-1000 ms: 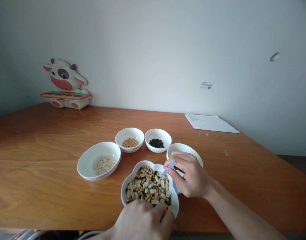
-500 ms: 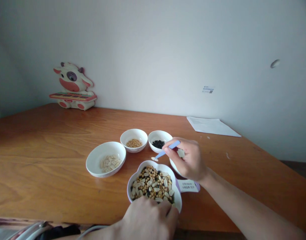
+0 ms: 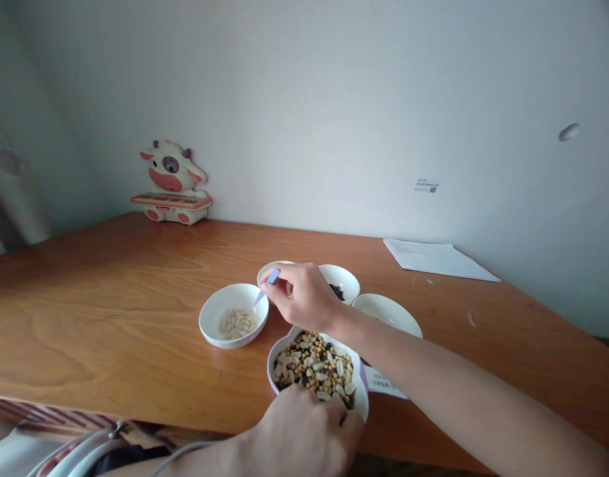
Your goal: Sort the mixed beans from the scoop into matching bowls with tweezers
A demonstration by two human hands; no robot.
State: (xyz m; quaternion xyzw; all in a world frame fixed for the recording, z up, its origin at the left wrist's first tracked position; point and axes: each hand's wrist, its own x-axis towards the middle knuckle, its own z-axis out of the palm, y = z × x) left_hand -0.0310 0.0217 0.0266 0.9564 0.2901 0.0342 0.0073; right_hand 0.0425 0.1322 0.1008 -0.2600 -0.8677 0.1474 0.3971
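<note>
My right hand [image 3: 307, 295] pinches light-purple tweezers [image 3: 268, 285], their tips at the inner right side of a white bowl [image 3: 209, 311] of pale flat pieces that look like peanut halves [image 3: 238, 322]. Whether the tips hold anything is too small to tell. Closer to me, my left hand [image 3: 304, 430] curls over the near edge of a purple-rimmed, lobed dish [image 3: 274, 351]; its fingertips are hidden. Inside lie yellow beans, dark beans and peanut halves [image 3: 340, 366] mixed together. The dish's labelled handle [image 3: 381, 383] is partly covered by my right forearm.
Behind my right hand are a white bowl [image 3: 267, 267], mostly covered, and another with black beans [image 3: 336, 290]. A further white bowl [image 3: 391, 311] stands right of them. Papers [image 3: 438, 258] and a cow toy keyboard [image 3: 172, 199] are near the wall.
My right hand has moved left with the tweezers, from above the dish to the left bowl. The pale piece earlier at the tips no longer shows there. My left hand stays at the dish.
</note>
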